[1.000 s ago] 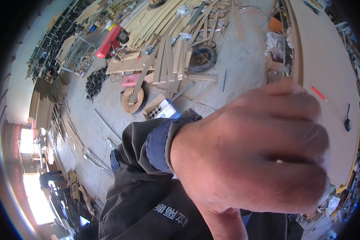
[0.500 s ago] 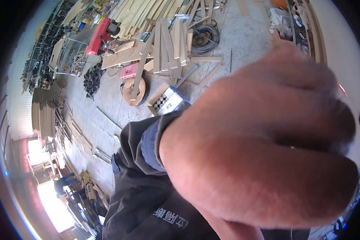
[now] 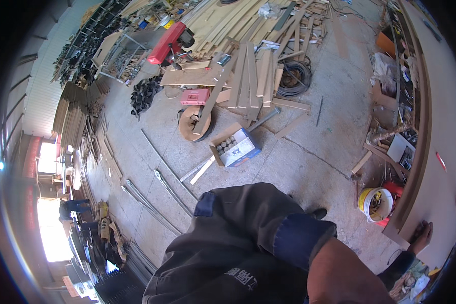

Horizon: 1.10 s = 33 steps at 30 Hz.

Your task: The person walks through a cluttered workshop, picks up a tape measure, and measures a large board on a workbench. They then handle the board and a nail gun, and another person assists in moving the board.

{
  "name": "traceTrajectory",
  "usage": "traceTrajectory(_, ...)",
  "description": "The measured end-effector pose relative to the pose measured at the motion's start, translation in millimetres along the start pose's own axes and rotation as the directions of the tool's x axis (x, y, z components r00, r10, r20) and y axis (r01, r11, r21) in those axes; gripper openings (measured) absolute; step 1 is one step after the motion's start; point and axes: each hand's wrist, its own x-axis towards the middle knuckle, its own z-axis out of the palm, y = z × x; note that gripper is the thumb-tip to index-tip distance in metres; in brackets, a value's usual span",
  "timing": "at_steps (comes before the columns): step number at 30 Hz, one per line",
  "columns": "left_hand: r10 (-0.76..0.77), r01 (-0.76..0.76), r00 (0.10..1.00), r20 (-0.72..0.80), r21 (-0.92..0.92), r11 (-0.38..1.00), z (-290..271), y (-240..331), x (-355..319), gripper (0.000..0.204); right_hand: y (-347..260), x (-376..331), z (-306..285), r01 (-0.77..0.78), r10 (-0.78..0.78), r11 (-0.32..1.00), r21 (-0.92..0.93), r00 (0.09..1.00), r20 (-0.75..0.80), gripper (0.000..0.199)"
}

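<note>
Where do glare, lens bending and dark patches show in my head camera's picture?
Head view: the large bright-white opening at lower left is washed out by glare; head view: the long flat beige board curves along the right; head view: the corners fall to black.

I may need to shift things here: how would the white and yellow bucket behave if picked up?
The bucket might feel rather heavy for its size, since jumbled small items sit inside. Its smooth, rounded wall looks like plastic, so it should stay stiff. Its top is open, so tilting it could spill them.
</note>
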Motion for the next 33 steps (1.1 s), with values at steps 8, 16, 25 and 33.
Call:
traceTrajectory(8,-0.297,0.425,0.809,-0.508,0.154,0.892,55,18,-9,0.067,25,9,-22,-0.028,0.028,1.0,0.007,1.0,0.013,0.032)
traceTrajectory(16,-0.328,0.52,0.745,-0.581,0.198,0.831,12,34,-27,0.041,30,19,-7,-0.053,0.036,0.983,0.177,0.995,0.098,0.035)
traceTrajectory(25,-0.189,0.401,0.865,-0.465,0.416,0.816,29,-3,28,0.03,-27,-28,9,-0.016,0.023,0.996,0.086,0.996,-0.083,0.037)
traceTrajectory(33,-0.241,0.433,0.9,-0.364,0.816,0.384,-15,31,33,0.028,-20,-22,3,-0.028,0.025,0.988,0.155,0.999,0.022,0.033)
